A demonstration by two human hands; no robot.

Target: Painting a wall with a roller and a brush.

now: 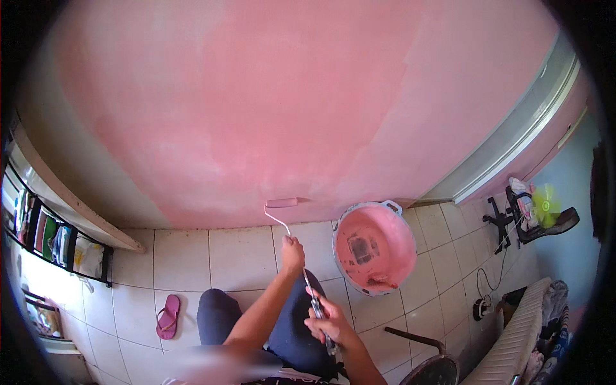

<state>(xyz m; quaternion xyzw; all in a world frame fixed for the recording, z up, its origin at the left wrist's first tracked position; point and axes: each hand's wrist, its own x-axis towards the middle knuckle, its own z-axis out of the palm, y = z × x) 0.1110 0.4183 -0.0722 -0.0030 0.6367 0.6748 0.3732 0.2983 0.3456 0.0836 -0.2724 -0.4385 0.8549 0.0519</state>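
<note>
Gripping the roller pole (308, 282), left hand (293, 251) and right hand (327, 324) curl fingers tight, near pink basin (375, 247).

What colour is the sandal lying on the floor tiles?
The sandal is pink, seen in the head view.

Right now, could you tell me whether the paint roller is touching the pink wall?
Touching. The head view shows the roller sleeve lying flat against the wall low down, no gap visible, with both hands on its long handle.

A lived-in home room: white tiled floor (237, 256), a pink flip-flop (168, 316) left of the fingers, shelves of folded clothes (54, 240) farther left, a fan (545, 204) far right.
</note>
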